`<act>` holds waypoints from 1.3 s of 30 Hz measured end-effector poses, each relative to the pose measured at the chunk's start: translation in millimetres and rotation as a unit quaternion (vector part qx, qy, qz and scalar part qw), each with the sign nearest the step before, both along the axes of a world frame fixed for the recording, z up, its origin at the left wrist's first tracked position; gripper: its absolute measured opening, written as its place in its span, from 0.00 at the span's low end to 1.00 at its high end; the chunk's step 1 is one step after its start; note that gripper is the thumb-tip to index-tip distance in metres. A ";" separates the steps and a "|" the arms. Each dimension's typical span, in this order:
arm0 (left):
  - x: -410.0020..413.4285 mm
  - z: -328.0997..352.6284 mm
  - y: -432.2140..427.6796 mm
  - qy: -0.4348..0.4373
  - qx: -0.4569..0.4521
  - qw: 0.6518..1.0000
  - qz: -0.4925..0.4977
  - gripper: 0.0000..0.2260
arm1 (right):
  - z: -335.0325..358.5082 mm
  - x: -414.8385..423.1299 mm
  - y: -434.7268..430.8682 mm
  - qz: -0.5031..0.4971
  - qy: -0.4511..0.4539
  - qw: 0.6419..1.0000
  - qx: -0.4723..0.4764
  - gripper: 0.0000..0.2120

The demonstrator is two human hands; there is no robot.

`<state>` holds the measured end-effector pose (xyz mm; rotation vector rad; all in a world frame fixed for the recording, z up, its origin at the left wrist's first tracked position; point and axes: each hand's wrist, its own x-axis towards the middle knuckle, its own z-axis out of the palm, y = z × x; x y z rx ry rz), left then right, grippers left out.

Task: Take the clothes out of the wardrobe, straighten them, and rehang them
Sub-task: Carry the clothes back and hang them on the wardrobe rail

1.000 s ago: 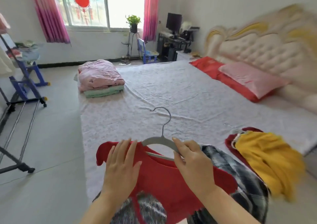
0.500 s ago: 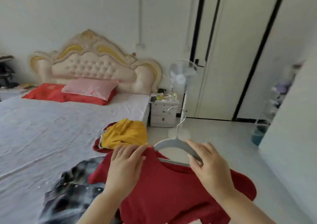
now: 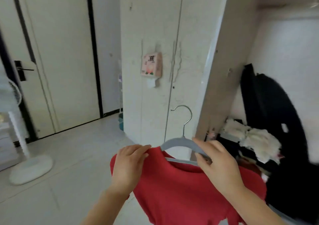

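The person is holding the red top [image 3: 181, 190] on its grey hanger [image 3: 179, 142], bar running left to right, hook up. The right hand [image 3: 219, 162] is clamping the hanger's arm, and the left hand [image 3: 129, 164] is pinching the shoulder. The wardrobe [image 3: 215, 69] is standing open rightward, nearer the right hand. How high the hook must go I can't quite tell.
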<state>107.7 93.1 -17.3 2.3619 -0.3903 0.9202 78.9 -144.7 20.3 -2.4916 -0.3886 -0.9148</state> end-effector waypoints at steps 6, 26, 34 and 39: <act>61.7 13.5 -151.8 -0.009 0.021 0.982 -0.186 0.16 | 4.3 1.9 -141.2 -0.164 -0.036 0.986 0.005 0.25; 259.7 81.8 -550.4 -0.049 0.030 0.904 -0.423 0.18 | 82.2 91.4 -443.1 -0.433 -0.082 0.898 0.005 0.21; 338.8 130.2 -669.5 -0.100 0.023 0.902 -0.419 0.18 | 133.1 171.0 -562.3 -0.420 -0.141 0.896 -0.018 0.19; 385.6 167.1 -736.4 -0.113 0.021 0.901 -0.419 0.18 | 172.8 216.6 -626.4 -0.425 -0.154 0.891 -0.043 0.18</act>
